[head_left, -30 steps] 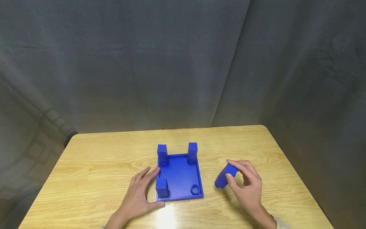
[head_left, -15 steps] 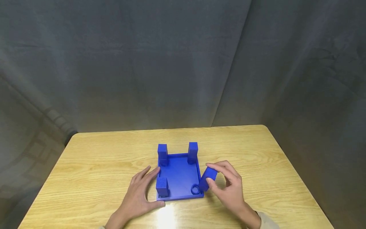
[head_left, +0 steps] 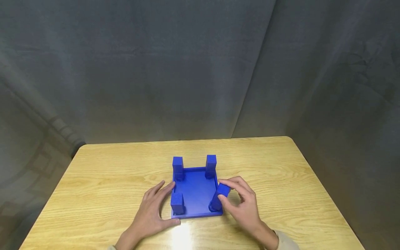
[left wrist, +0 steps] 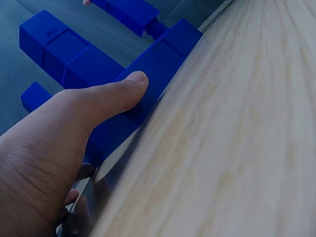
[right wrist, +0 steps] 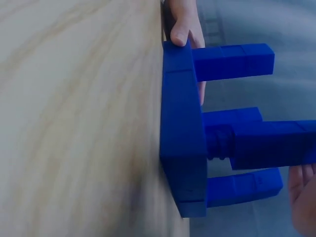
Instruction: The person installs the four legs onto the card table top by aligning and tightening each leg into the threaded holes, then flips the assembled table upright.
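A blue square toy tabletop (head_left: pixel 194 194) with a raised rim lies on the wooden table, underside up. Three blue square table legs stand upright in it: near left (head_left: pixel 177 203), far left (head_left: pixel 178 167) and far right (head_left: pixel 210 166). My left hand (head_left: pixel 149 212) holds the near left corner, thumb along the front side and fingers against the left side. With thumb and fingertips, my right hand (head_left: pixel 244 207) pinches the top of another table leg (right wrist: pixel 276 143). That leg leans right, its threaded end (right wrist: pixel 219 140) down at the near right corner, over the round socket, which it hides.
The light wood table (head_left: pixel 118 180) extends around the tabletop on all sides. Grey curtains (head_left: pixel 156 76) hang behind the table and at both sides.
My right hand has carried the leg left from beside the tabletop to its near right corner, and the leg now leans less. The left hand has stayed in place.
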Action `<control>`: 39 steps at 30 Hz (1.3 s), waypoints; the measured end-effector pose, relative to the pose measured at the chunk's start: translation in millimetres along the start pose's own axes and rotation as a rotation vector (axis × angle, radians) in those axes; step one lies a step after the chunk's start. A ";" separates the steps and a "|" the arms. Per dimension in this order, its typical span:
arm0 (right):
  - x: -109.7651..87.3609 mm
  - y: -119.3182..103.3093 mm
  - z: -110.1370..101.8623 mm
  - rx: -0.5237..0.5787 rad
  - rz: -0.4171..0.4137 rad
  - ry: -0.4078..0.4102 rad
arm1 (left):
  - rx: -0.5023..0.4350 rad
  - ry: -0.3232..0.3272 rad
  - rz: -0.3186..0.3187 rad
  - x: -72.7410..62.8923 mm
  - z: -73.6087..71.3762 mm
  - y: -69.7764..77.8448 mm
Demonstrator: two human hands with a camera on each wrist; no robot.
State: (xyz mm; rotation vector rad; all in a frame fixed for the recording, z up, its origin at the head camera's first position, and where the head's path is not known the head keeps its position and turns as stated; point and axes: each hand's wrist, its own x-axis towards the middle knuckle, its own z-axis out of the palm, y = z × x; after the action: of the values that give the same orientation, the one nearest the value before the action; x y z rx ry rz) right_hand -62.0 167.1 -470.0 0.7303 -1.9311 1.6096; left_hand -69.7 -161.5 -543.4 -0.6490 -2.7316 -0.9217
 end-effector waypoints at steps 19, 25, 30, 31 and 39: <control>1.4 1.6 -1.5 -0.082 0.071 -0.141 | -0.010 -0.009 -0.011 -0.5 -1.2 1.7; 3.3 5.3 -7.1 -0.016 0.005 -0.194 | -0.013 -0.009 -0.014 -0.6 -0.4 1.6; 5.2 7.3 -8.8 0.037 -0.012 -0.226 | -0.014 -0.011 -0.020 -0.4 -0.7 1.7; 5.3 7.5 -8.6 0.041 -0.008 -0.228 | -0.015 -0.011 -0.021 -0.4 -0.8 1.8; 3.1 6.3 -6.2 0.040 0.098 -0.194 | -0.013 -0.015 -0.026 -0.4 -0.7 2.2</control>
State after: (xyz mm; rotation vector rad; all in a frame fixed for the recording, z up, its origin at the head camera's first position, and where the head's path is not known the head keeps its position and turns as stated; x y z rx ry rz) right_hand -68.3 173.9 -471.3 0.8473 -2.1054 1.6940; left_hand -68.3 -160.5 -541.8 -0.6271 -2.7553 -0.9448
